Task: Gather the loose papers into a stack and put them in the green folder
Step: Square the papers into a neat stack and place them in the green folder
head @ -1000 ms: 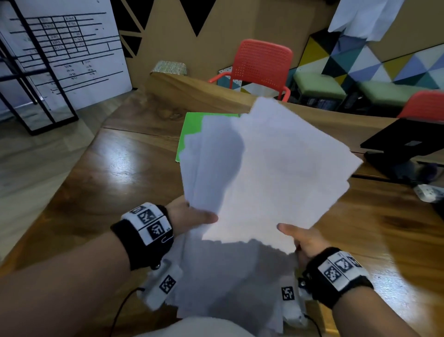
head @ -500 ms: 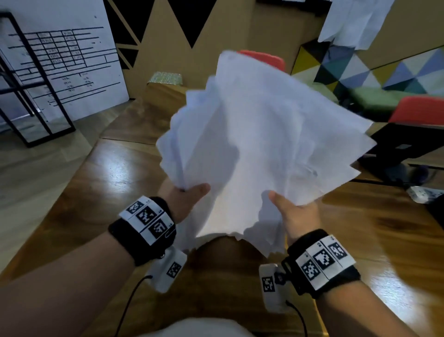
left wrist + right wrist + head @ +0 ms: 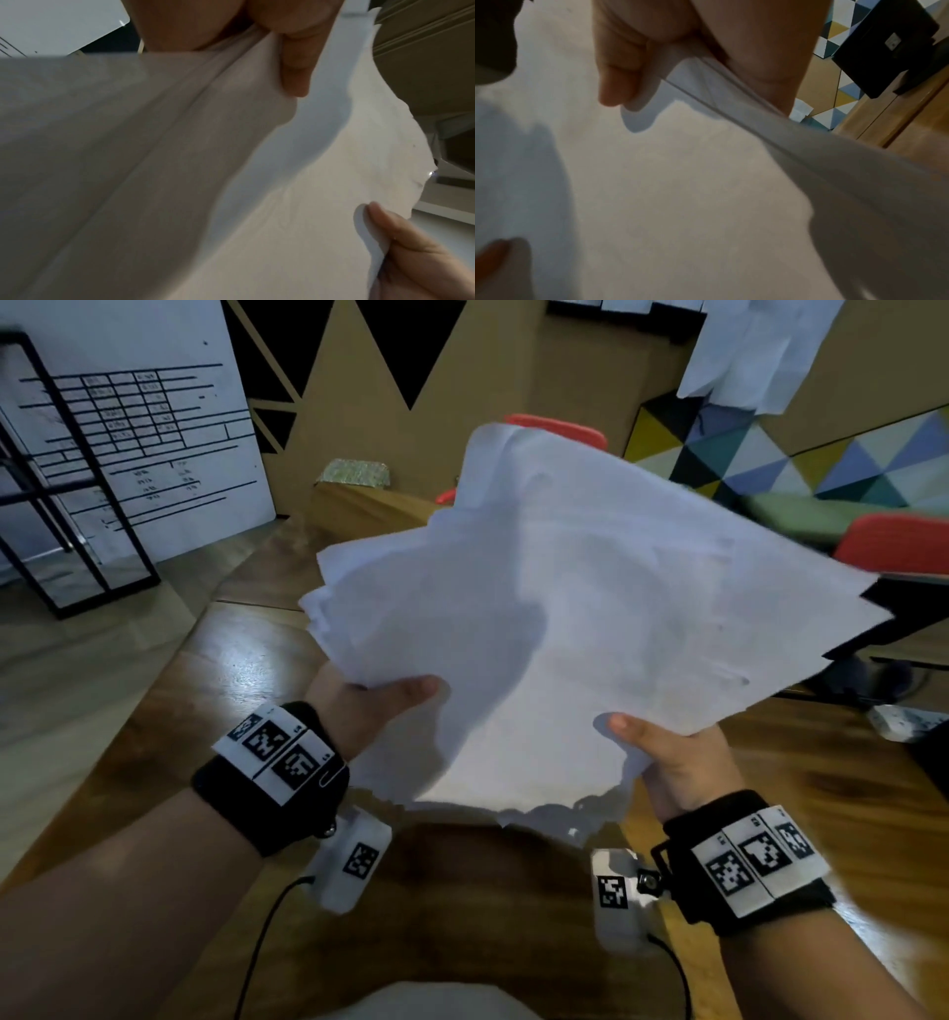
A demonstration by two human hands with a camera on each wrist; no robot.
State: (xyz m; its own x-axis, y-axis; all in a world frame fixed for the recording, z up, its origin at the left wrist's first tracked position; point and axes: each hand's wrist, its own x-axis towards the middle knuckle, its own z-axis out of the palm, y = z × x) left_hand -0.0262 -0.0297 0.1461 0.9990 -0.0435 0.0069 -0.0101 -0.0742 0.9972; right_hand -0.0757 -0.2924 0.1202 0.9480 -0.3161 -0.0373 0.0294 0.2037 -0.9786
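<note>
A loose bundle of several white papers (image 3: 590, 608) is held up above the wooden table (image 3: 215, 670), tilted toward me, its sheets fanned and uneven at the left and lower edges. My left hand (image 3: 380, 695) grips the bundle's lower left edge, thumb on top. My right hand (image 3: 662, 752) pinches the lower right edge, thumb on top. In the left wrist view the thumb presses on the papers (image 3: 180, 162). The right wrist view shows the sheets' edges (image 3: 706, 182) clamped between thumb and fingers. The green folder is hidden behind the papers.
A red chair (image 3: 565, 431) stands past the table's far side, another red chair (image 3: 898, 546) at right. A black device (image 3: 904, 608) sits on the table's right part. A black metal frame (image 3: 67, 505) and a whiteboard (image 3: 138, 428) stand at left.
Both hands lifted the papers off the table and tilted them up; the bundle now hides the green folder. Since half a second ago it has dropped slightly and flattened.
</note>
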